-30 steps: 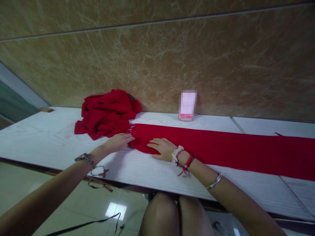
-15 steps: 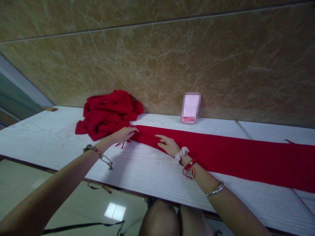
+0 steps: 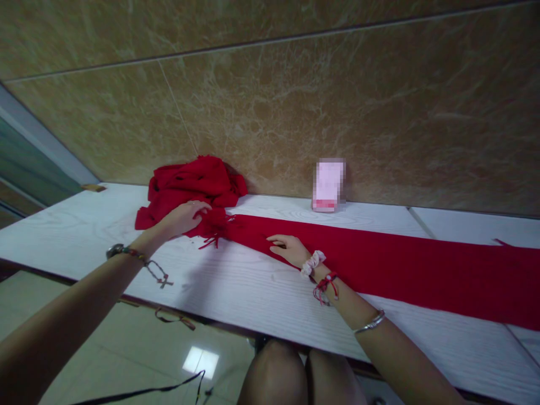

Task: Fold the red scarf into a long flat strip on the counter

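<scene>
A long red scarf [image 3: 379, 264] lies flat along the tabletop, its fringe [image 3: 213, 241] at the left end, where it meets a crumpled heap of red cloth [image 3: 189, 183]. My left hand [image 3: 185, 218] is over the front of that heap, just left of the fringe, with fingers apart and slightly bent. Nothing shows gripped in it. On the near edge of the scarf rests my right hand [image 3: 291, 249], fingers loosely stretched out to the left and holding nothing.
A pixelated pink-and-white upright object [image 3: 329, 185] leans at the wall [image 3: 274, 112] behind the white wood-grain table [image 3: 253, 304]. A small brown block [image 3: 93, 188] sits at the table's far left corner. Below the near edge are tiled floor, a dark strap [image 3: 143, 391] and my knees [image 3: 278, 377].
My left hand has moved left from the scarf's end onto the front of the red heap. Fringe at the scarf's end now shows more. My right hand has hardly moved.
</scene>
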A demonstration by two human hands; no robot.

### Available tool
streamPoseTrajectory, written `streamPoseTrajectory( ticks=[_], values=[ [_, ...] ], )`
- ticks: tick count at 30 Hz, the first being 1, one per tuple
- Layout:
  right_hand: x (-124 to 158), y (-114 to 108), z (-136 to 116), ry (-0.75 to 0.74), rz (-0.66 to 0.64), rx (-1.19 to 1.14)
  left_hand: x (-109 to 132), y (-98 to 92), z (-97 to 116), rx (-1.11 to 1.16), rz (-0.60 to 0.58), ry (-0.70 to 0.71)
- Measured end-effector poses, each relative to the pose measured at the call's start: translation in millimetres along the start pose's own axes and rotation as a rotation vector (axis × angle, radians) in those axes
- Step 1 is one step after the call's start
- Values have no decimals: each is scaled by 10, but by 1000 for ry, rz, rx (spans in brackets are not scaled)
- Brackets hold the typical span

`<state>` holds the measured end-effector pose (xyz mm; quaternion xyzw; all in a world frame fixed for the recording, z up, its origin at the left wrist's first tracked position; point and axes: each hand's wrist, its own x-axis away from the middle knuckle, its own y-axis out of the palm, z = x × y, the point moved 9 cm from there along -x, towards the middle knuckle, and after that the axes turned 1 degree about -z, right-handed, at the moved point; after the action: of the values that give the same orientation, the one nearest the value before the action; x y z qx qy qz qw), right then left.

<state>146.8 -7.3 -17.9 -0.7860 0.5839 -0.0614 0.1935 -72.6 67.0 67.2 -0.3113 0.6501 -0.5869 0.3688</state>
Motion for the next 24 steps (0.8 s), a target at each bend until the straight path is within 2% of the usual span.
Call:
streamPoseTrajectory(
  ticks=[2, 5, 8, 10, 15, 17, 21, 24],
  values=[
    [0, 1, -2, -6, 0, 20, 31, -14, 146, 58, -8, 96],
    [1, 10, -17, -22, -7, 55, 55, 84, 491, 152, -96, 238],
    [8, 18, -36, -29, -13, 86, -28, 168, 657, 202, -72, 206],
    [14, 19, -45, -31, -12, 99, -108, 251, 693, 200, -68, 181],
    [23, 22, -63, -47, -22, 118, -213, 474, 662, 120, -186, 191],
    [25, 24, -68, -51, -24, 130, -199, 456, 645, 81, -195, 214],
    [30, 33, -81, -46, -27, 151, -97, 297, 605, 69, -223, 213],
    [37, 59, -86, -35, -47, 167, 51, 280, 571, 136, -388, 198]
  ],
)
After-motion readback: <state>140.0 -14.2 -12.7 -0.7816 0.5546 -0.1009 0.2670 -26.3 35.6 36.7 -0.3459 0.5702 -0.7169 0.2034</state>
